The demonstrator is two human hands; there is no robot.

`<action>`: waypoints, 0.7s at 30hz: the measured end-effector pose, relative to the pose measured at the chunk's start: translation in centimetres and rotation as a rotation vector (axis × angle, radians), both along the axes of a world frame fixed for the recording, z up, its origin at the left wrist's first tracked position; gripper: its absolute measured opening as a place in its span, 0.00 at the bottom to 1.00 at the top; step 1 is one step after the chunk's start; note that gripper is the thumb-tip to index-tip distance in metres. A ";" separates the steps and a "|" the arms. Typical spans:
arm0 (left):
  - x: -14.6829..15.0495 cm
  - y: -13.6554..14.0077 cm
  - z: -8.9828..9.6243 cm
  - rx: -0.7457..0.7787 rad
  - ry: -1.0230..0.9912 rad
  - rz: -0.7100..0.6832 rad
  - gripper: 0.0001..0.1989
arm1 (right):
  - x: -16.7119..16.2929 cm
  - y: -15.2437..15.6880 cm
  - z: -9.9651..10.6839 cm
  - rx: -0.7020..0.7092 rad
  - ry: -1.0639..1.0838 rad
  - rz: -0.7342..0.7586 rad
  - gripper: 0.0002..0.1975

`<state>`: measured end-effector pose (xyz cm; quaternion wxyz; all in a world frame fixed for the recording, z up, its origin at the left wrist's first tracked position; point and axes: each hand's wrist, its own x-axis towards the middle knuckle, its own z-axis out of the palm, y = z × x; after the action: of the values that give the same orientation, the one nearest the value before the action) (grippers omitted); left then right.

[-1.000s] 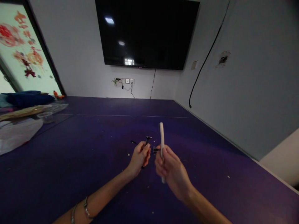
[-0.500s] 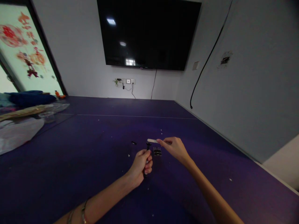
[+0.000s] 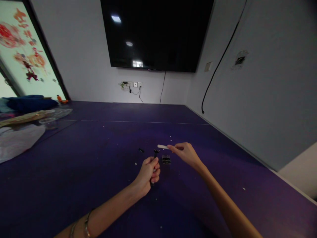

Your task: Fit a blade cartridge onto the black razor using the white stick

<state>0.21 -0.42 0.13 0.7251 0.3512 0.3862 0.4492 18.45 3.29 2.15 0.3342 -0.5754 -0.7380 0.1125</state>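
Note:
My left hand (image 3: 150, 172) is wrapped around a dark razor handle (image 3: 156, 153), whose small forked top points up and away from me. The lower end of the handle pokes out beneath my fist. Between thumb and fingers, my right hand (image 3: 184, 152) pinches a slim white stick (image 3: 162, 146) with a rounded tip. That tip is just above and right of the razor handle's top; I cannot tell whether they touch. A small clear case (image 3: 166, 159) with dark pieces in it lies between my hands. Left of the handle lies a small black piece (image 3: 141, 150).
A purple surface (image 3: 99, 185) spreads beneath, dotted with white scraps (image 3: 135, 164). Plastic bags (image 3: 22, 140) and a dark blue cloth (image 3: 32, 104) lie at left. A television (image 3: 156, 36) hangs on the far wall; a black cable (image 3: 220, 62) hangs at right.
The view has tipped slightly, so everything sits a little higher. The white stick has tilted a little and lifted slightly from the top of the razor handle. Both hands keep their grip.

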 end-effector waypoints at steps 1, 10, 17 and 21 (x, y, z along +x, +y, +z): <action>0.1 -0.1 -0.1 -0.007 0.011 -0.008 0.15 | -0.4 -0.1 0.0 0.001 0.010 0.009 0.30; 0.0 0.2 0.0 0.063 0.015 0.013 0.15 | 1.2 0.5 -0.6 -0.085 -0.007 -0.018 0.29; 0.2 -0.2 -0.5 0.059 0.050 -0.032 0.15 | -0.7 -0.1 -0.1 -0.093 0.088 0.053 0.28; 0.1 0.0 -0.1 0.076 0.048 -0.004 0.14 | 1.2 0.2 0.0 -0.152 0.045 0.045 0.28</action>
<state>0.36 -0.45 0.06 0.7028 0.3897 0.3854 0.4536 19.63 3.50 2.17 0.3033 -0.5799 -0.7323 0.1885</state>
